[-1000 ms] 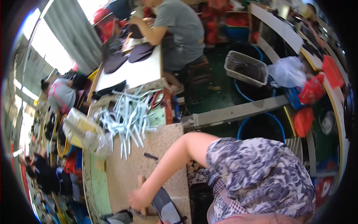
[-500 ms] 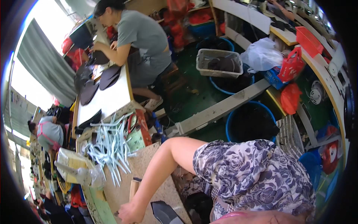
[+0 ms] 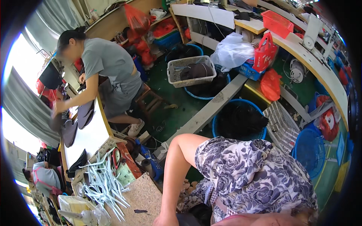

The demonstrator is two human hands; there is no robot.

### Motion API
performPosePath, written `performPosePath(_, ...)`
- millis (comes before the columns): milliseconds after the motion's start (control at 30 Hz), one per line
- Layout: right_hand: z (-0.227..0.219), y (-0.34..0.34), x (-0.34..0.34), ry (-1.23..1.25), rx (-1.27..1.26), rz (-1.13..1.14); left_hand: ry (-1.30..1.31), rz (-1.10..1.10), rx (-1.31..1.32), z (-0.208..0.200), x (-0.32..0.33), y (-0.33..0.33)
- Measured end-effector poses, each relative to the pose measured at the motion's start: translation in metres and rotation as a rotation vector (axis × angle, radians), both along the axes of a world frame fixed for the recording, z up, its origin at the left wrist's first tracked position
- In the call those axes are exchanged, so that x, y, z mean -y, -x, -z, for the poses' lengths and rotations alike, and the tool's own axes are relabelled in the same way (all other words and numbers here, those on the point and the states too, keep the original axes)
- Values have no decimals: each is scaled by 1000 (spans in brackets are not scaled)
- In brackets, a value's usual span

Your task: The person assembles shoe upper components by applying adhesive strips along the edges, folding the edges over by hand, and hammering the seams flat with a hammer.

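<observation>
Work state: we place the work in hand at the lower edge of the frame, left of centre. A dark grey piece [image 3: 187, 220] sits right beside the right hand [image 3: 166, 220], both cut by the border. Contact looks likely; we cannot confirm it. Our judgement is that this piece is in mid-handling rather than finished and put by. How much remains to be done on it we cannot say, since most of it lies out of frame.

Pale blue strips [image 3: 107, 180] lie in a loose tangle at lower left, spilling onto the speckled table [image 3: 147, 192]; we take them for stock not yet used, without proof. One small dark scrap [image 3: 140, 211] lies between strips and hand, perhaps an offcut. At upper left a co-worker [image 3: 107, 56] leans over a white table [image 3: 94, 133] with dark flat pieces [image 3: 69, 132], apparently a separate station.

Pose: the right arm leaves a floral sleeve [image 3: 218, 154] near the centre, runs left to a sharply bent elbow, its highest point, then the forearm drops steeply to the wrist at the bottom edge. Fingers are out of frame, so we cannot tell whether they are spread, pressed together or pinching the piece. The left hand is outside the frame; state unknown.
</observation>
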State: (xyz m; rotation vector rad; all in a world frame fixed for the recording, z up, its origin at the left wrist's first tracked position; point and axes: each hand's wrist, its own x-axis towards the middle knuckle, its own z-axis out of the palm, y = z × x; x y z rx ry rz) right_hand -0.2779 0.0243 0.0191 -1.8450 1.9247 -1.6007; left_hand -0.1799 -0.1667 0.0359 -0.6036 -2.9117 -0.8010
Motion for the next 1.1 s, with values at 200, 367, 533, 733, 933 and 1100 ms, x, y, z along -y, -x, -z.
performPosePath(200, 8, -3, 2, -441, -266, 243, -23, -57, -25, -4, 16, -11)
performPosePath(367, -10, -23, -14, -233, -198, 224, -110, -169, -2, -15, 29, -51)
performPosePath(533, -15, -29, -6, -291, -303, 243, -137, -229, -59, -18, 29, -82)
performPosePath(733, -30, -42, -3, -457, -456, 123, 89, -241, 90, -17, 44, -87)
performPosePath(933, -29, -40, -15, -509, -265, 168, 321, -85, -234, -5, 54, -90)
performPosePath(1100, -17, -26, -6, -422, -155, 87, -28, -244, -122, -13, 53, -102)
